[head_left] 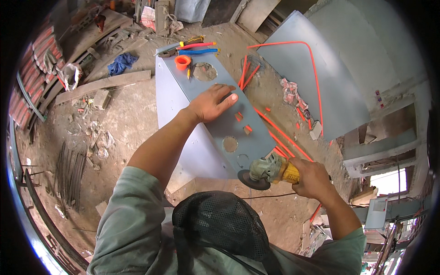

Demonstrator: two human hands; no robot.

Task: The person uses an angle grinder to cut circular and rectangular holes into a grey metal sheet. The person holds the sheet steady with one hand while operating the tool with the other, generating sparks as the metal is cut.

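Observation:
My right hand [311, 178] is wrapped round the yellow body of an angle grinder [270, 168]. Its dark disc [253, 180] is at the near end of a grey metal panel [208, 123], beside a circle marked there; whether it touches the metal I cannot tell. Flat on the panel's right part lies my left hand [213, 103], fingers stretched out. Round holes are cut through the panel at both ends, and two small openings show orange between them. At the far end sit an orange cup-shaped piece [182, 62], pliers with blue handles [197, 52] and other hand tools.
Orange conduit lengths [284, 133] lie on the dirt floor right of the panel. A large grey sheet [298, 64] leans at the far right. To the left are a wooden plank [107, 86], blue cloth [122, 63], metal rods [71, 172] and stacked sacks [39, 68].

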